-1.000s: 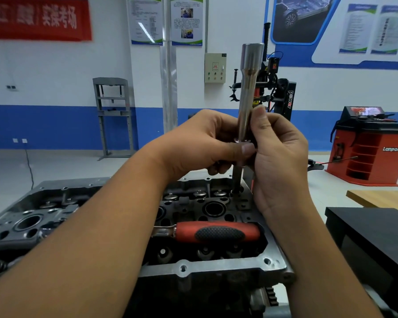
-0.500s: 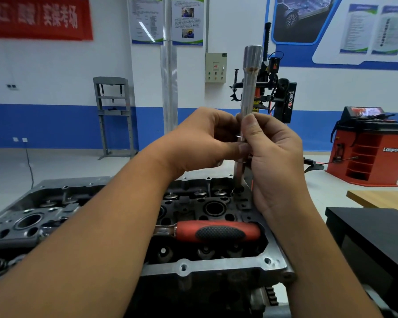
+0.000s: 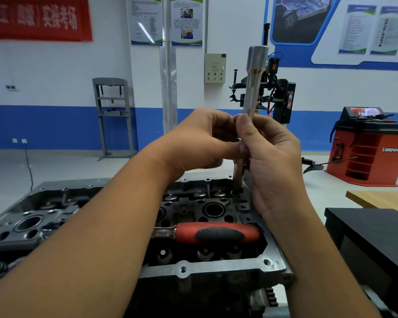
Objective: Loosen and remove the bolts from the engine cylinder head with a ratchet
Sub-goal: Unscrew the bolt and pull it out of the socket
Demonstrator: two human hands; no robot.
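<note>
Bolts sit somewhere under the tall, silver, knurled steel extension bar [image 3: 251,97], which stands almost upright with its lower end in a hole at the far right corner of the dark grey cast-metal cylinder head [image 3: 216,269]; the bolt head itself is hidden.

Surface and room: the cylinder head lies flat, filling the lower middle of the view, with a pale machined rim drilled with small holes. Workshop floor is light grey. Back wall is white above a blue band. On the wall hang a red banner with pale characters [image 3: 36,18], two printed posters [image 3: 167,20] and a beige control box [image 3: 214,68]. Against the wall stands a grey steel press frame [image 3: 112,115]. To the right are a black tyre machine marked "power" [image 3: 285,99] and a red-and-black wheel balancer cabinet [image 3: 372,148]. A black table [image 3: 372,237] and the corner of a wooden top [image 3: 381,199] sit nearest on the right.

Recesses in the head: valve springs, round bores and dark pockets. A ratchet with a red-and-black rubber handle [image 3: 216,234] lies across the near recess, touched by neither hand.

Left hand [image 3: 198,143]: fingers curled, thumb and fingertips pinching the bar at mid-height.
Right hand [image 3: 274,161]: fingers curled round the bar, thumb pressed up along it, just beside the left hand's thumb.
</note>
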